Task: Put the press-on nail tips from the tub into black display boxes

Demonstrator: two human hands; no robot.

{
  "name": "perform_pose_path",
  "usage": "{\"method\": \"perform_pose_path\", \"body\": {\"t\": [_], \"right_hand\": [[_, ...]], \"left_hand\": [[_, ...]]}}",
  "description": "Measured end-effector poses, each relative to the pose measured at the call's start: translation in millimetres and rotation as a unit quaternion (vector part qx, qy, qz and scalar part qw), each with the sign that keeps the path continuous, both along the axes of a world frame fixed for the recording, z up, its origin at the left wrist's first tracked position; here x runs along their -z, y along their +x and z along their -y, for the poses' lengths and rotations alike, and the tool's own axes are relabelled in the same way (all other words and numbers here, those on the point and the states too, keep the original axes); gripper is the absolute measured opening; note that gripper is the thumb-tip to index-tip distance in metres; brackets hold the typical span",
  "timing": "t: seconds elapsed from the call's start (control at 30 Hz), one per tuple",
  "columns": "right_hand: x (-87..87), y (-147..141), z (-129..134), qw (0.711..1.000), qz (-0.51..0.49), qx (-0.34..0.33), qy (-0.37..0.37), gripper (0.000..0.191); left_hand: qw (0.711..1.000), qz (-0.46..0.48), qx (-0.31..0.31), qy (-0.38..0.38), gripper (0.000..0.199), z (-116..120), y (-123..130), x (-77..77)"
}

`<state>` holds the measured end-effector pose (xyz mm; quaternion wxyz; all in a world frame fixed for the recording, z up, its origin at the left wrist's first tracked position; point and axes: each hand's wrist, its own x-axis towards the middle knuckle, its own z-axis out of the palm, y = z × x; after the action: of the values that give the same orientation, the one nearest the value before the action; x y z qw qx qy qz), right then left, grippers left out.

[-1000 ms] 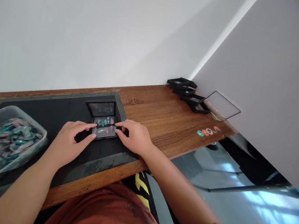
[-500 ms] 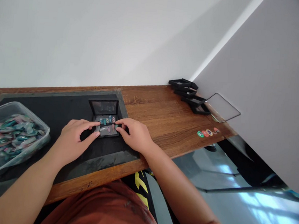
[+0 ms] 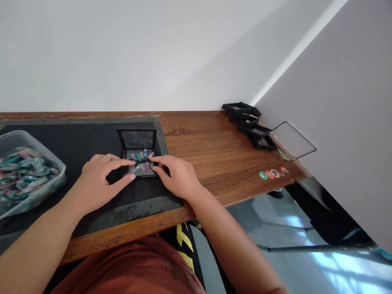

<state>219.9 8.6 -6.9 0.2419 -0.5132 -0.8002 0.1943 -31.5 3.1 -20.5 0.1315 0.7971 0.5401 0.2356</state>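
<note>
A small black hinged case (image 3: 137,175) lies on the dark mat with its clear-windowed lid (image 3: 137,138) raised. Inside are two rows of what look like false nails (image 3: 141,155), teal and blue behind, pinkish and clear in front. At the case's left side is my left hand (image 3: 101,180), its thumb and index finger apart and their tips on the tray's edge. My right hand (image 3: 176,176) rests at the right side, index fingertip by the end of the back row, thumb at the right edge. A gap shows between that finger and thumb.
A clear plastic tub (image 3: 64,172) of loose teal and pink nails (image 3: 25,173) stands on the mat (image 3: 80,139) at left. Black cases (image 3: 248,119) are stacked at the back right near a thin wire frame (image 3: 315,149). Round stickers (image 3: 269,174) mark the table's right end.
Both hands stay at the case. My left fingers have shifted slightly right, over the tray's left edge. The nails in the tray appear slightly tilted compared with before.
</note>
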Motion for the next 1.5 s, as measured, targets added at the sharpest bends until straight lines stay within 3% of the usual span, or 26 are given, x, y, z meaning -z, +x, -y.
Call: {"method": "perform_pose_path", "body": {"t": [0.37, 0.53, 0.77, 0.97, 1.5], "right_hand": [[0.3, -0.8, 4.2, 0.998, -0.047, 0.003, 0.029, 0.032], [-2.8, -6.3, 8.3, 0.993, -0.044, -0.051, 0.092, 0.024], [-5.0, -12.5, 8.4, 0.987, 0.022, -0.114, 0.11, 0.035], [-6.4, -13.6, 8.9, 0.992, 0.029, -0.074, 0.102, 0.035], [-1.8, -16.9, 8.8, 0.985, 0.087, -0.094, 0.115, 0.045]], "left_hand": [[1.0, 0.022, -0.004, -0.004, 0.038, 2.4, -1.0, -0.5], [1.0, 0.023, -0.012, -0.012, 0.04, 0.9, 0.3, -1.3], [0.999, 0.021, -0.02, -0.02, 0.039, 2.8, 2.9, -3.3], [0.999, 0.008, -0.025, -0.028, 0.041, 4.4, 4.1, -2.8], [0.999, 0.021, -0.023, -0.022, 0.041, 6.5, 4.8, -3.3]]}}
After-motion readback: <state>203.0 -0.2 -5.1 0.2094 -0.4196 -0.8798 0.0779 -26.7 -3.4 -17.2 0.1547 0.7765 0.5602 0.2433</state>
